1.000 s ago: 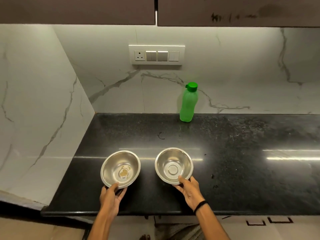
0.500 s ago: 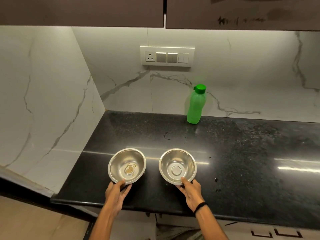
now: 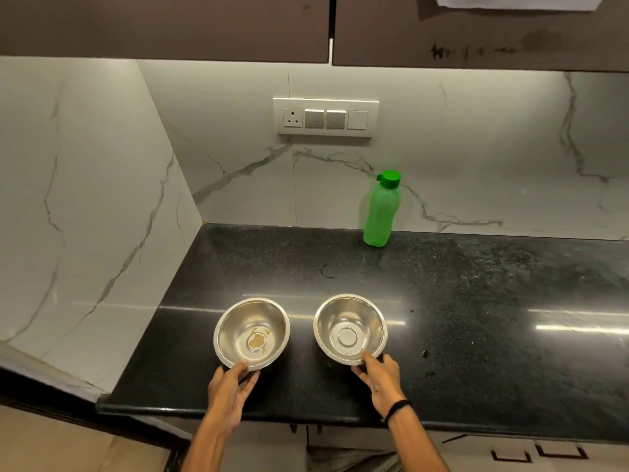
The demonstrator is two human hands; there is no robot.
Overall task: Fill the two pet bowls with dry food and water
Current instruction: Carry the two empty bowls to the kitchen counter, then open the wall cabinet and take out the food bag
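Black counter (image 3: 476, 284), two steel bowls, left bowl (image 3: 252, 333) crumb-flecked, right bowl (image 3: 350, 328) clean, both hands gripping rims.

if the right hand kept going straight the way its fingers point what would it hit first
The right hand already touches the near rim of the right steel bowl, so it would push that bowl first. The green bottle stands far beyond, roughly in line; depth is uncertain.

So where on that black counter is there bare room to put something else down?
The widest free patch is the counter right of the right bowl and green bottle. There's also room between the bowls and the back wall. The front edge is crowded: left hand, right hand, left bowl.
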